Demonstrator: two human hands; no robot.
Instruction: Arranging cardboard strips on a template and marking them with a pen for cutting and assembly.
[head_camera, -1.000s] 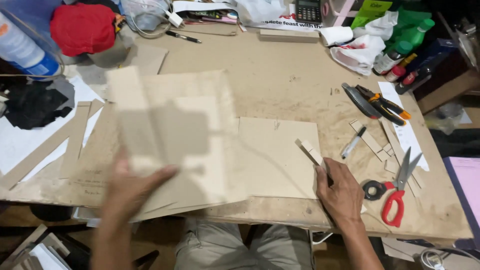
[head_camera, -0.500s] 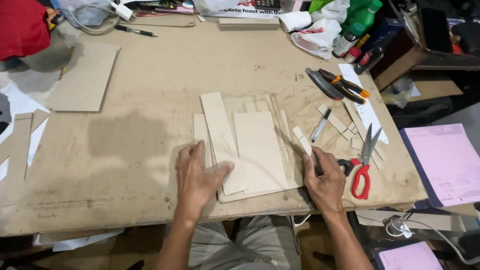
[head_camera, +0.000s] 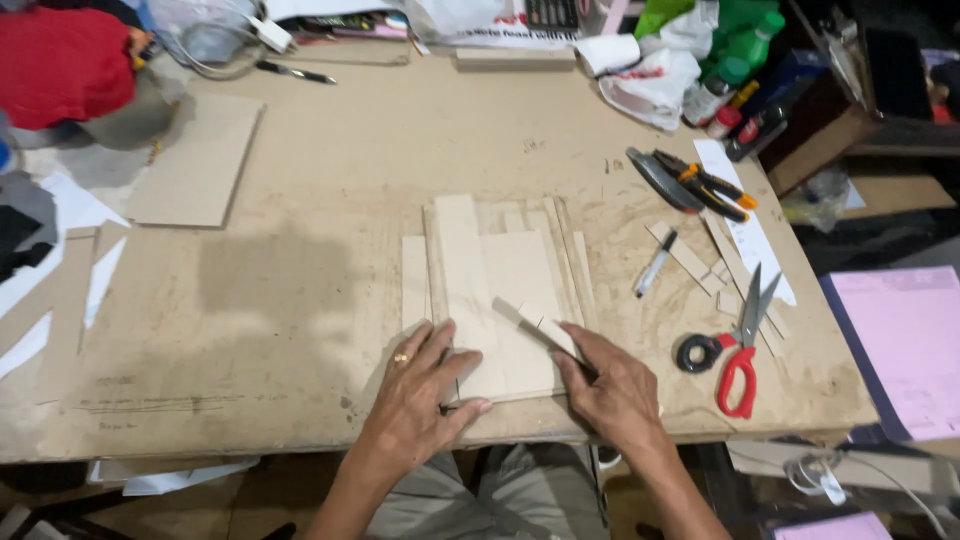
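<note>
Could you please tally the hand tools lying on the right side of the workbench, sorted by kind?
Scissors, red and black handles: 1
Pliers, orange and black handles: 1
Utility knife, dark grey: 1
Pen, black and white: 1
Total: 4

Bare forearms, no sleeves reaching the wrists, a gold ring (head_camera: 401, 357) on one finger of the left hand (head_camera: 420, 395), and light grey trousers (head_camera: 520, 495).

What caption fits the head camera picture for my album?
Left hand flat on stacked cardboard pieces, right hand holding a strip, scissors nearby.
</note>
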